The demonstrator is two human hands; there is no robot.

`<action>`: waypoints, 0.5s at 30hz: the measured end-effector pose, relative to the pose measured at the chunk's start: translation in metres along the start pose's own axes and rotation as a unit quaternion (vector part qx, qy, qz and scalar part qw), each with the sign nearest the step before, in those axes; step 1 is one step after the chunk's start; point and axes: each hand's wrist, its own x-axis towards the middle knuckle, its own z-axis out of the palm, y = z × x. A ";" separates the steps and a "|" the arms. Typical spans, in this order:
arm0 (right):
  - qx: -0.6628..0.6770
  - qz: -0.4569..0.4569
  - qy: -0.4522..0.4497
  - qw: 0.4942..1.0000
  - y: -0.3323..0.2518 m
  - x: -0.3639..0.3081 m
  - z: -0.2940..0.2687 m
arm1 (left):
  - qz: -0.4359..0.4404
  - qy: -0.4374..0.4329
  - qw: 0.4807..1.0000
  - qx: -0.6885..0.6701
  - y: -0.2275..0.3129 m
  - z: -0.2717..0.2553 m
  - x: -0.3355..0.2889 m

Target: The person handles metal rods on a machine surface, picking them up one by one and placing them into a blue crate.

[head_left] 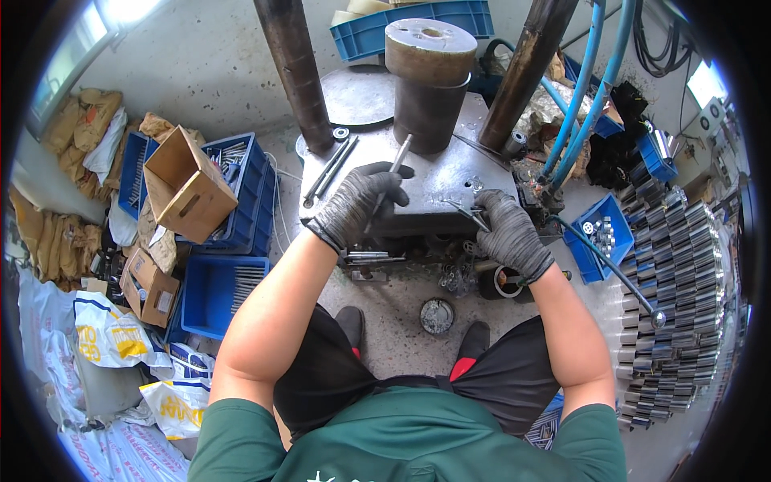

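We see a slim silver metal rod [395, 167] held in our left hand [356, 205], which wears a grey knit glove; the fingers are wrapped tight around the rod's lower part, and its upper end tilts up toward the rusty brown steel cylinder [427, 84] standing on the grey steel press table [450, 181]. The rod sits over the front left part of that table, just in front of the cylinder.

Our right hand [509, 234], gloved the same way, rests at the table's front right edge, fingers curled down onto a thin dark metal tool [467, 213] that lies there; we cannot tell how firmly they grip it.

On the table's left side 2 long dark rods [328, 170] lie side by side, near a small black ring [340, 133]. 2 rusty upright columns [295, 72] rise from the table, 1 on each side of the cylinder.

Farther out, blue hoses [580, 96] run down on the right, a small blue plastic bin of metal parts [599, 237] sits just right of the table, and rows of shiny short metal tubes [679, 305] are stacked beyond it. On the left, an open brown cardboard box [186, 186] rests on blue plastic crates [241, 189]. On the concrete floor [393, 321] between our feet lies a round grey metal lid [437, 316].
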 end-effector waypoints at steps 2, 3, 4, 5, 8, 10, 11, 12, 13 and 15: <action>-0.012 0.011 -0.005 1.000 0.006 0.005 0.001 | 0.016 0.067 0.997 0.030 0.004 -0.003 0.000; -0.032 0.028 -0.024 0.999 0.007 0.006 0.000 | 0.022 0.085 0.995 0.043 0.005 -0.011 0.004; -0.049 0.043 -0.044 0.997 0.006 0.008 0.000 | 0.026 0.105 0.993 0.057 0.007 -0.020 0.007; -0.058 0.060 -0.066 0.994 0.006 0.011 0.001 | 0.040 0.154 0.983 0.090 0.008 -0.025 0.012; -0.070 0.093 -0.100 0.988 -0.002 0.020 0.004 | 0.113 0.280 0.898 0.321 0.001 -0.060 0.021; -0.077 0.106 -0.106 0.986 -0.001 0.026 0.005 | 0.174 0.324 0.794 0.483 0.001 -0.082 0.022; -0.067 0.109 -0.113 0.985 0.001 0.029 0.007 | 0.098 0.348 0.789 0.497 0.006 -0.083 0.022; -0.057 0.113 -0.119 0.985 0.002 0.032 0.007 | 0.080 0.356 0.775 0.516 0.009 -0.085 0.021; -0.029 0.118 -0.121 0.985 0.001 0.034 0.005 | 0.049 0.357 0.780 0.511 0.011 -0.089 0.020; 0.018 0.121 -0.084 0.989 0.010 0.039 0.009 | 0.019 0.359 0.783 0.507 0.011 -0.092 0.022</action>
